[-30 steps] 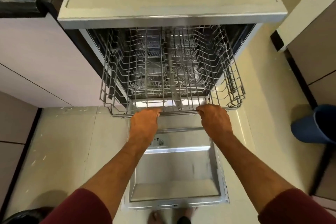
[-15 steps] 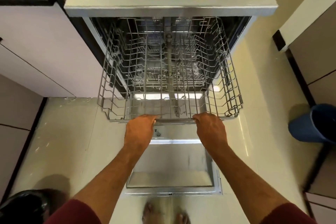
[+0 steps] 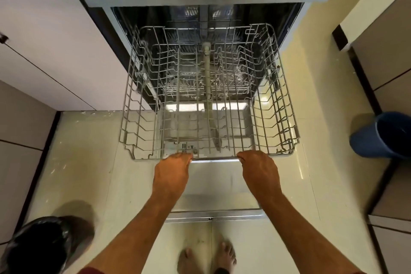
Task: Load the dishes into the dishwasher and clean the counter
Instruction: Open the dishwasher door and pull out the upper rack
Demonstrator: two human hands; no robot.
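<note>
1 head-worn wide-angle view, looking steeply down and forward from standing height, close over both forearms, onto the dishwasher rack (image 3: 209,100), open door (image 3: 213,187) and floor (image 3: 73,162). Edges bowed by lens.

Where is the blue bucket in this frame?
In the head view the blue bucket stands on the floor at the far right, beside the pulled-out wire rack and next to the right-hand cabinets; its right edge is cut off.
</note>
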